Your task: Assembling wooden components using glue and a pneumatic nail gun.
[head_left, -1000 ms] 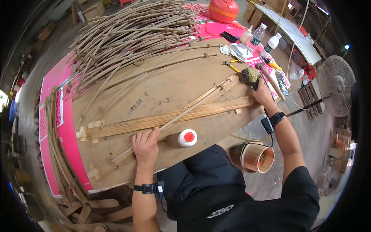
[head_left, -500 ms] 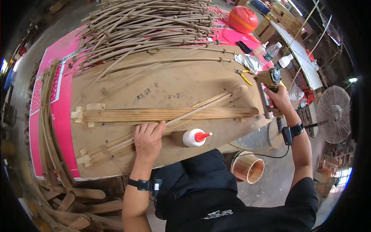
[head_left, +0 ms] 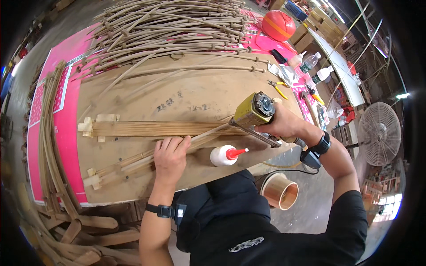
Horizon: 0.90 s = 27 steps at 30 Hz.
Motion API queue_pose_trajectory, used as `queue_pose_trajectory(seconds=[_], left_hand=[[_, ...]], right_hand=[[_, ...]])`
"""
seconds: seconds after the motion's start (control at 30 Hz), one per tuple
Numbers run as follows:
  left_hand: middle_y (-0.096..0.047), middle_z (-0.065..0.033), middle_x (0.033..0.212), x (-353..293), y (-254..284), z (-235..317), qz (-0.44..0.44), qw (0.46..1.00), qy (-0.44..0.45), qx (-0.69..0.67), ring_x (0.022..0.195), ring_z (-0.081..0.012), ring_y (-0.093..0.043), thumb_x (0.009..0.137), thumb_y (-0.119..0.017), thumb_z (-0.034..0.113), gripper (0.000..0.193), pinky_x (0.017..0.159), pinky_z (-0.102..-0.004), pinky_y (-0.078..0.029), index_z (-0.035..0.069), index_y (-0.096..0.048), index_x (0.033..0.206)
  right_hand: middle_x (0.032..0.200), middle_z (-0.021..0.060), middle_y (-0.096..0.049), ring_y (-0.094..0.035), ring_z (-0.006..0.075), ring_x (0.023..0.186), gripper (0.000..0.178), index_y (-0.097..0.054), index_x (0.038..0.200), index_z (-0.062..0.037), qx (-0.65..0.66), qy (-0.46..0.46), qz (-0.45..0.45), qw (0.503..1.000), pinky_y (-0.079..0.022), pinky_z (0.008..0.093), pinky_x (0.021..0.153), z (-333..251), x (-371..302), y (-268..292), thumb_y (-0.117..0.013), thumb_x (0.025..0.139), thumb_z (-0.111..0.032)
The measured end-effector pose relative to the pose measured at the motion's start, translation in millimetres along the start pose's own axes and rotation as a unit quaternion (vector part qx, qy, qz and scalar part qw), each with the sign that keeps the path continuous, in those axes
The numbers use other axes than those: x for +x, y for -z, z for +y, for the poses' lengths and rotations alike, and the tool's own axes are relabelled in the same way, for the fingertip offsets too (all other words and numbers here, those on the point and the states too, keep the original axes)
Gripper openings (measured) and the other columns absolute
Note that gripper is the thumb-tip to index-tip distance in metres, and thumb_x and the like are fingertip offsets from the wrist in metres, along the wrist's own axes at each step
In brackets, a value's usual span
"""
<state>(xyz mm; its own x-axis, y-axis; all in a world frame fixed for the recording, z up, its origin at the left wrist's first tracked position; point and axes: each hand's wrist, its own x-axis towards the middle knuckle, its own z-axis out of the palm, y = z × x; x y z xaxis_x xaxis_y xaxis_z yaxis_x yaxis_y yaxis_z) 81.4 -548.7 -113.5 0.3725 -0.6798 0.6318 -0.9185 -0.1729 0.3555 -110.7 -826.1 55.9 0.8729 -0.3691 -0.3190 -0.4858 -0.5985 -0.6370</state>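
Observation:
My right hand (head_left: 288,120) grips a yellow nail gun (head_left: 249,110) by its handle, holding it over the right end of the wooden pieces. Its nose comes down at a slim wooden rod (head_left: 212,132) lying slantwise on the board; whether they touch, I cannot tell. My left hand (head_left: 171,155) is closed on the rod's middle, fingers curled over it. Behind lies a flat bundle of wooden strips (head_left: 159,128), its left end against small light wooden blocks (head_left: 86,127). A white glue bottle (head_left: 219,156) with a red nozzle stands between my hands.
Bent wooden rods (head_left: 177,26) are heaped at the back, with more sticks (head_left: 49,142) at the left edge. Yellow-handled pliers (head_left: 279,90), a hammer (head_left: 310,108) and plastic bottles (head_left: 309,63) lie or stand at the right. A round container (head_left: 280,191) and a fan (head_left: 379,133) are beyond the table.
My right hand has brought the nail gun from the table's right edge leftward over the wooden pieces. My left hand keeps its place on the rod.

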Motion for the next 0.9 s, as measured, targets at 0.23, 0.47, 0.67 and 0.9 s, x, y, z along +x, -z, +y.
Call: queue_pose_trajectory(seconds=[0.23,0.47,0.67,0.9], left_hand=[[-0.066,0.0004,0.092,-1.3,1.6,-2.7,-0.004,1.000,0.011,-0.014,0.090,-0.0201,-0.063,0.089,-0.074,0.015,0.020,0.077,-0.0381,-0.046,0.011,-0.077,0.108],[-0.066,0.0002,0.092,-0.6,0.7,-1.2,-0.009,1.000,0.010,-0.007,0.091,-0.0206,-0.063,0.089,-0.074,0.015,0.019,0.078,-0.0386,-0.047,0.011,-0.077,0.108],[-0.067,0.0003,0.093,0.1,1.4,-0.4,-0.008,1.000,0.016,-0.013,0.092,-0.0205,-0.063,0.089,-0.074,0.014,0.019,0.078,-0.0382,-0.047,0.011,-0.077,0.107],[-0.068,-0.0008,0.093,-0.9,1.9,-0.5,-0.009,0.999,0.024,-0.025,0.092,-0.0228,-0.063,0.085,-0.078,0.014,0.021,0.078,-0.0401,-0.048,0.011,-0.079,0.106]], right_hand=[[0.118,0.0153,-0.078,-0.072,0.0237,0.105,0.049,-0.072,0.128,-0.0003,-0.017,-0.070,-0.031,0.997,-0.055,0.0369,0.099,-22.7,4.5,-0.3,-0.084,0.084,-0.017],[0.113,0.0161,-0.078,-0.073,0.0267,0.103,0.048,-0.071,0.127,0.0000,-0.058,0.032,0.006,0.998,-0.056,0.0378,0.097,8.5,5.6,-8.9,-0.084,0.083,-0.017],[0.112,0.0160,-0.078,-0.073,0.0265,0.102,0.048,-0.072,0.126,0.0003,-0.017,0.019,0.016,1.000,-0.057,0.0383,0.095,-3.0,2.9,-8.8,-0.083,0.084,-0.021],[0.113,0.0149,-0.078,-0.073,0.0264,0.102,0.048,-0.072,0.126,-0.0004,-0.047,-0.015,-0.038,0.998,-0.056,0.0383,0.095,-19.2,13.1,-13.6,-0.084,0.085,-0.021]])
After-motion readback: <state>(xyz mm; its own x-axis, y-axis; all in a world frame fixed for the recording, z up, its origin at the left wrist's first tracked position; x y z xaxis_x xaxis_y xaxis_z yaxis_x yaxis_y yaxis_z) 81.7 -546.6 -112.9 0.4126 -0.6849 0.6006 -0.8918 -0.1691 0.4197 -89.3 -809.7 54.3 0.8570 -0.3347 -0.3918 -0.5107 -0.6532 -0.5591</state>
